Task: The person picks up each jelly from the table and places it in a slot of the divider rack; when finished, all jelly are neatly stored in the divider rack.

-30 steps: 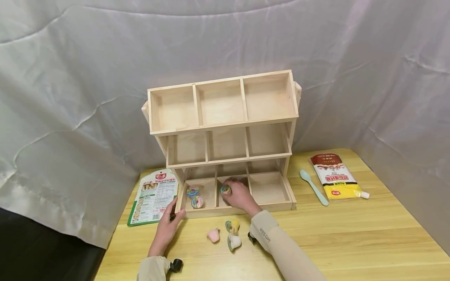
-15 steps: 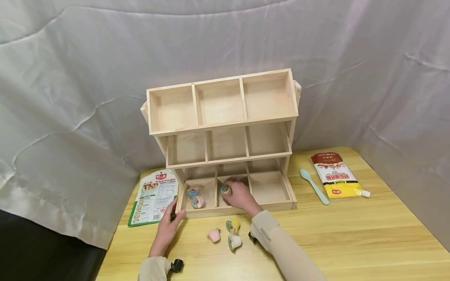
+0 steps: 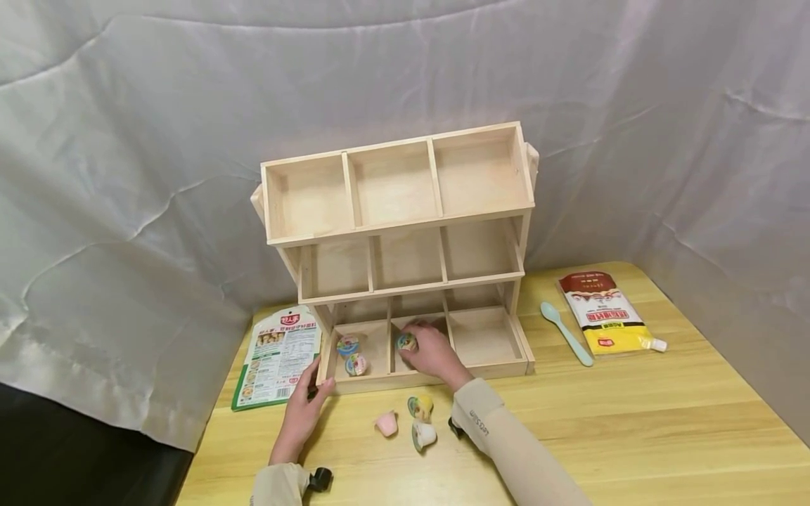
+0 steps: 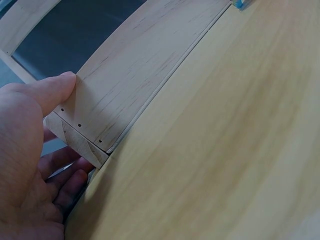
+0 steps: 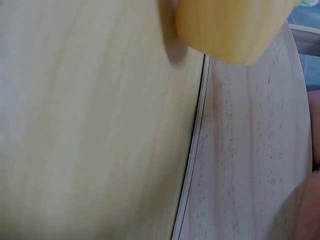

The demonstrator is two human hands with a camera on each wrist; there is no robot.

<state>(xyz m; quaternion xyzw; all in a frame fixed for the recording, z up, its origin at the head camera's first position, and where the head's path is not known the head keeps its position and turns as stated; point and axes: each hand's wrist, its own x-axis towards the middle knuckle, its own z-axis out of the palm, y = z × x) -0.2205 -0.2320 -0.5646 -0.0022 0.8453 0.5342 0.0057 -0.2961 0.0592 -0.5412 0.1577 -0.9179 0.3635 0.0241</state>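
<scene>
A three-tier wooden rack [image 3: 400,226] with divided compartments stands against the curtain. At its front left corner my left hand [image 3: 300,418] grips the bottom tier, thumb over the front board and fingers round the side, as the left wrist view shows. My right hand [image 3: 436,356] reaches into the bottom middle compartment and holds a small jelly cup [image 3: 406,341] with a printed lid. Two more jelly cups, one blue-lidded [image 3: 347,345] and one pinkish [image 3: 356,364], lie in the bottom left compartment. In the right wrist view only the edge of the right fingers [image 5: 315,127] shows.
On the table before the rack lie a pink cup [image 3: 387,424], a yellow cup [image 3: 422,407] and a white cup [image 3: 426,434]. A green-edged printed packet [image 3: 278,358] is at left. A pale green spoon [image 3: 566,334] and a red-and-yellow spouted pouch [image 3: 607,313] lie at right.
Both hands hold nearly the same places throughout. The jelly cup stays in the right fingers within the middle compartment; only the head view shifts slightly.
</scene>
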